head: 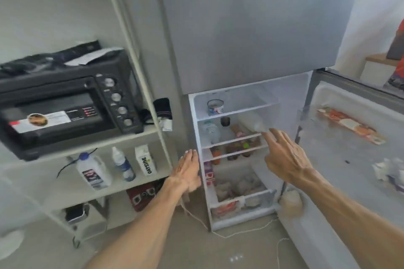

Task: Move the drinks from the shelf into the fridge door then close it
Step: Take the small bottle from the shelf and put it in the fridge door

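Three drinks stand on the white shelf (65,188) at the left: a clear jug with a blue cap (94,170), a slim bottle with a blue label (123,165) and a white carton (146,160). The fridge (236,159) is open, and its door (341,159) swings out to the right. My left hand (185,170) hangs flat with fingers together and nothing in it, between shelf and fridge. My right hand (286,155) is spread, empty, in front of the fridge interior.
A black toaster oven (65,107) sits on the shelf above the drinks. Packets lie in the door racks (389,172). Bottles and food fill the fridge shelves (236,148). A white cord (240,232) trails on the floor in front of the fridge.
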